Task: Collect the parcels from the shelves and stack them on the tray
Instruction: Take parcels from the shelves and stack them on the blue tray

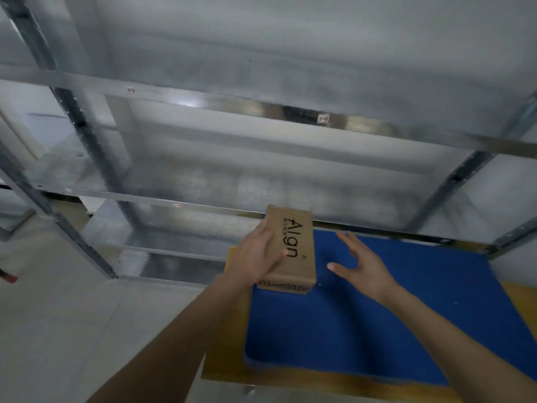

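One parcel (pixel 293 248) gripped by left hand (pixel 258 257) above blue tray (pixel 377 330).

Matt cardboard parcel (pixel 293 245) — dull galvanised metal shelves (pixel 203 97) — blue matt tray (pixel 377 315).

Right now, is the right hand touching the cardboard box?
Apart. The head view shows blue mat between the open right hand and the cardboard box; the left hand holds it.
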